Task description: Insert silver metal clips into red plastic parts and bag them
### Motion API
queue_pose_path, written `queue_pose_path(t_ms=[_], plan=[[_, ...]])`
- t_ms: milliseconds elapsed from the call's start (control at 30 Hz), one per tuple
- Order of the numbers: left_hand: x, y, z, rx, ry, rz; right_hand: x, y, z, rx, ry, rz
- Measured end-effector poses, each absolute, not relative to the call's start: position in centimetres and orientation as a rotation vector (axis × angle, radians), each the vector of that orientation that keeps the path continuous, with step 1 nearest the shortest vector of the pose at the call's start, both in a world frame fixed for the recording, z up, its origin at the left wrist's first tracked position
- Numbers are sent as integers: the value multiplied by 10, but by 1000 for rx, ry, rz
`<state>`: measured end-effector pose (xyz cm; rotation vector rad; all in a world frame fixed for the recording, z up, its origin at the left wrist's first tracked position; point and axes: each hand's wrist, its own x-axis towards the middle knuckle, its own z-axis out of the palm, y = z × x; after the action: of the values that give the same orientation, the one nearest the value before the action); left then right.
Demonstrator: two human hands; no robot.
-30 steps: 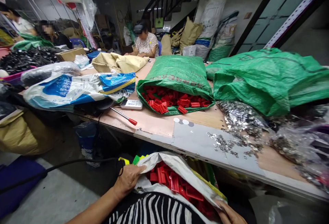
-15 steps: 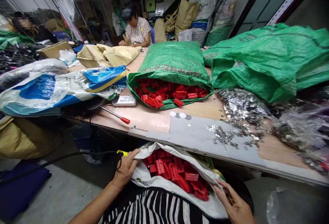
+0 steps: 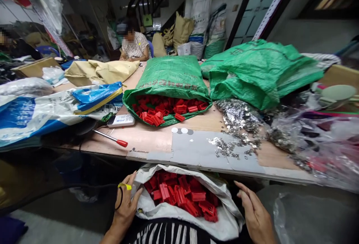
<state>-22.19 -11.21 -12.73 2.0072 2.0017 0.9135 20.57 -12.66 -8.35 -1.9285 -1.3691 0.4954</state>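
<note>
A white woven sack (image 3: 157,214) sits at my lap, its mouth wide and full of red plastic parts (image 3: 179,195). At its left side is my left hand (image 3: 125,203), fingers extended and slightly apart, the fingertips against or close beside the rim. A yellow tag and a black band show on that hand. To the right of the sack, my right hand (image 3: 254,210) has its fingers stretched out and holds nothing. A small gap shows between it and the rim.
On the table ahead, a green sack (image 3: 171,70) spills red parts. Small metal pieces (image 3: 227,147) lie on a grey sheet. A red-handled lever (image 3: 112,138) juts out at left, near a white device (image 3: 121,120). A co-worker (image 3: 136,46) sits across the table.
Both hands have loosened from the sack's rim and their fingers have straightened; the right hand has come away from it. The view has turned right, so the table's things appear farther left.
</note>
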Motion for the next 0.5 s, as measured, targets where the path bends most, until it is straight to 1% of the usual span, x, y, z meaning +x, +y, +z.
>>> queue_pose_path(t_ms=[100,200,367,500], plan=[[-219,-120,-133,1940,2076,943,210,-108,-63,-1895,-1371,263],[-218,-127,-143,1936,2099,916,206,-81,-42,-1759,-1464,96],[-218,-132,-161,2054,2064,966,178,-34,-25,-1462,-1741,89],[-217,-131,-161,2167,2042,1075,157,1,-30,-1401,-1857,25]])
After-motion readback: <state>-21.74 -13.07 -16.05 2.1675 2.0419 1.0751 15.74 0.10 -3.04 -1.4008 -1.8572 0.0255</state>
